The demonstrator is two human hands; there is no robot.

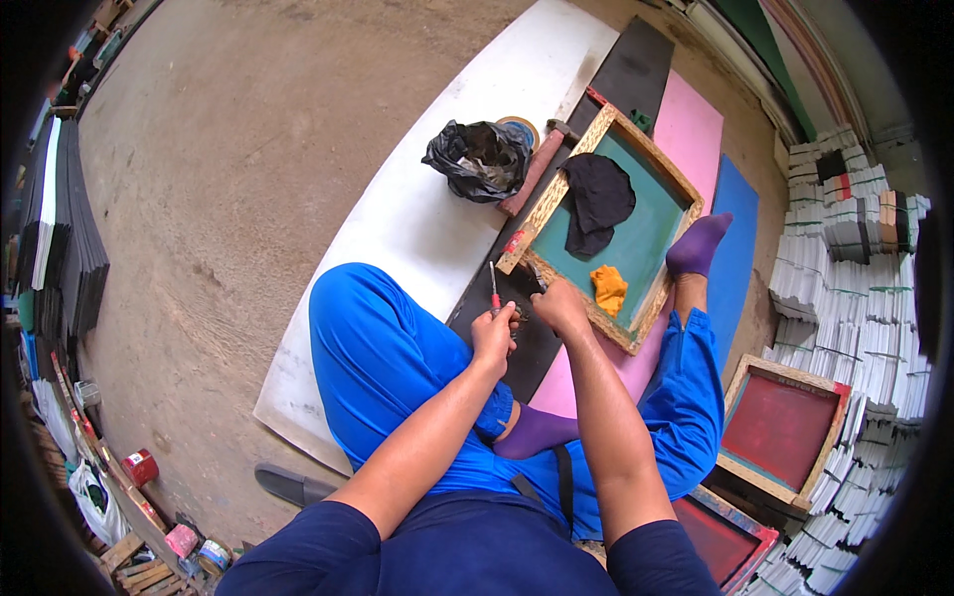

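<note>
My left hand (493, 340) is closed round a screwdriver (495, 298) with a red handle, its thin shaft pointing up and away from me. Close beside it, my right hand (562, 308) is a fist at the near left corner of a wooden screen-printing frame (558, 204). A small dark object shows at its fingers, too hidden to name. Green mesh (648, 230) fills the frame. A crumpled black cloth (599, 199) and an orange cloth (608, 289) lie on that mesh.
Left of the frame lie a hammer (535, 174) and an open black plastic bag (482, 164). White (397, 209), black, pink (691, 124) and blue sheets cover the floor. Red-mesh frames (783, 427) and bundled white stacks (830, 258) stand at right; paint cans (140, 467) at lower left.
</note>
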